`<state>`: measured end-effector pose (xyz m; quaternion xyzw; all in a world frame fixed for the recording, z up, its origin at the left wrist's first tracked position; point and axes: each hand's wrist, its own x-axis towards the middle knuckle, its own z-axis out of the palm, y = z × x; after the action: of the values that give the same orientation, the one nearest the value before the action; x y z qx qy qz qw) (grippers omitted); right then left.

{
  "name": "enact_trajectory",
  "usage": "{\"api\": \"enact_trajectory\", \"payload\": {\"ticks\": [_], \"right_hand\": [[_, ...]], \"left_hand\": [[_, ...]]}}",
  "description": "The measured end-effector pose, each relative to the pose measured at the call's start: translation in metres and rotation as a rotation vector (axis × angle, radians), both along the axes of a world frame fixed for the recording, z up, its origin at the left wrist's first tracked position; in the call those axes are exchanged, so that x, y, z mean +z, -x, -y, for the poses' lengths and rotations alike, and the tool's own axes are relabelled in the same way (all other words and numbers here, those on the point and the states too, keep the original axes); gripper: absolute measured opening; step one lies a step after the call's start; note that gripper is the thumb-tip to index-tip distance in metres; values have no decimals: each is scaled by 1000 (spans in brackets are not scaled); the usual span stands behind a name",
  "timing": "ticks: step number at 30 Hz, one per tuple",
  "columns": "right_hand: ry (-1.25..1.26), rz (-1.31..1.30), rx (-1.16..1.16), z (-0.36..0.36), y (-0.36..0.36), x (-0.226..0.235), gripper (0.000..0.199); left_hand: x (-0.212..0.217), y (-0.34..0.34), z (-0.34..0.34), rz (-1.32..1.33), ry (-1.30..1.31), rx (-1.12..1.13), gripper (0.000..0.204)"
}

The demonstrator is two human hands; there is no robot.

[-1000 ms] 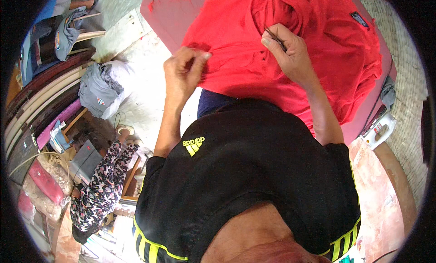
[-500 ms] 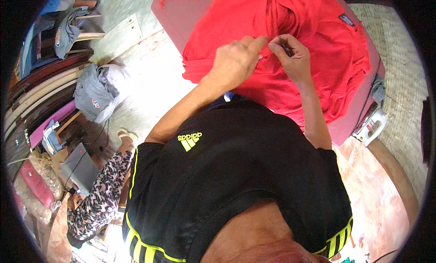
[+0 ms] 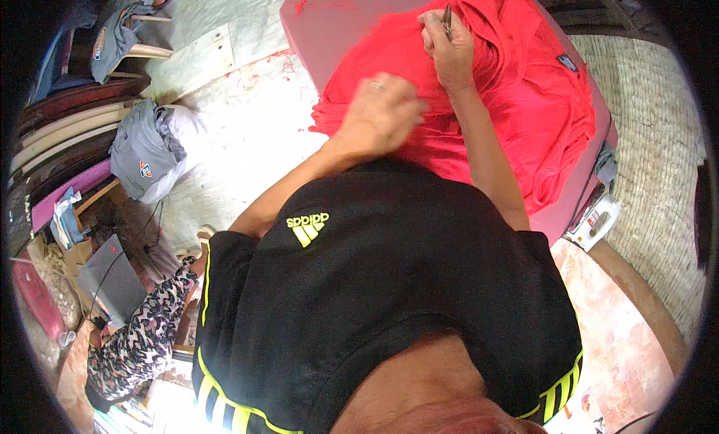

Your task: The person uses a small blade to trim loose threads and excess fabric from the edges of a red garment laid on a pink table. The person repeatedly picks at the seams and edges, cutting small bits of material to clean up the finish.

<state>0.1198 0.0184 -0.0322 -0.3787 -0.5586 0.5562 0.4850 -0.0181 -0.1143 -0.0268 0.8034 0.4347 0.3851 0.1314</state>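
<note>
Right hand grips dark tool; left hand presses red fabric

Two hands were at work over one desk: the left hand wore one ring, the right hand held one thin dark tool. One heap of red cloth covered the top. Two grey garments showed, one grey garment on the floor, the other over a chair. One iron sat by the desk's edge
</note>
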Motion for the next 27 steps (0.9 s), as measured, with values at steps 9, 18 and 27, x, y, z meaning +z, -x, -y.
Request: {"api": "enact_trajectory", "payload": {"ticks": [9,18,27], "right_hand": [[-10,-27,-27,4,-7,0,16],[-7,44,49,4,-3,-4,18],[-10,54,13,5,-9,-3,18]], "left_hand": [[-29,95,65,384,367,614,8],[-45,97,68,532,1013,408,46],[-36,125,74,294,428,563,39]]}}
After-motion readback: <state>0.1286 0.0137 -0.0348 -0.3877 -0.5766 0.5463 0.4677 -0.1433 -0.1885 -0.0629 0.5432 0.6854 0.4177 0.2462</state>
